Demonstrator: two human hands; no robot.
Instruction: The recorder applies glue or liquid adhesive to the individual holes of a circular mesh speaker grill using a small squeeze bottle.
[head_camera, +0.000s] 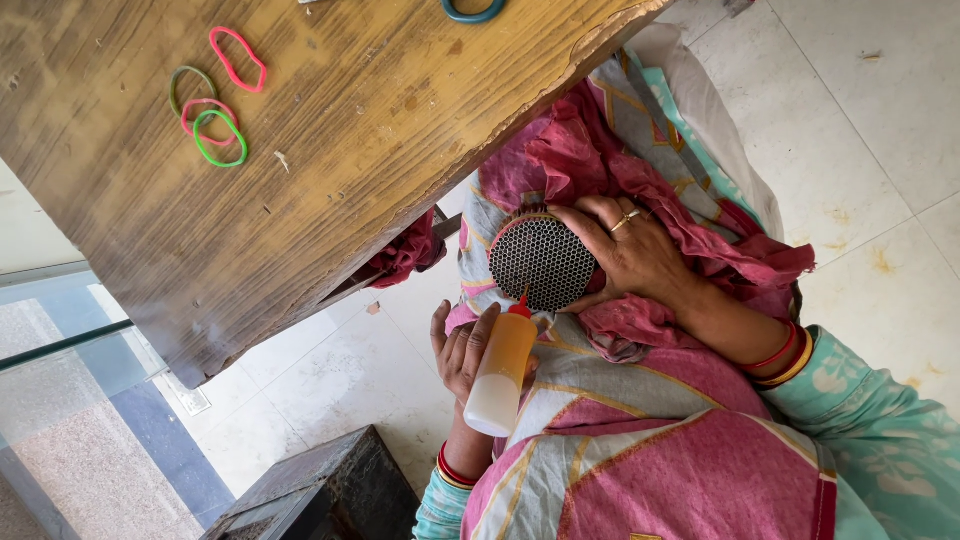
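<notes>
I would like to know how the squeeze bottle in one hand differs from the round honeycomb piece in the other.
The squeeze bottle is tall, smooth and amber with a red nozzle; the honeycomb piece is a flat dark disc full of small holes. The left hand grips the bottle around its body, while the right hand clasps the disc by its rim. The bottle points tip-first at the disc's edge. Both are held over the lap.

A worn wooden tabletop (380, 130) carries four rubber bands: a pink band (237, 58), and just below-left of it a cluster of olive band (192, 86), pale pink band (206, 118) and green band (220, 138). A teal ring (473, 10) lies far right of the pink band.
</notes>
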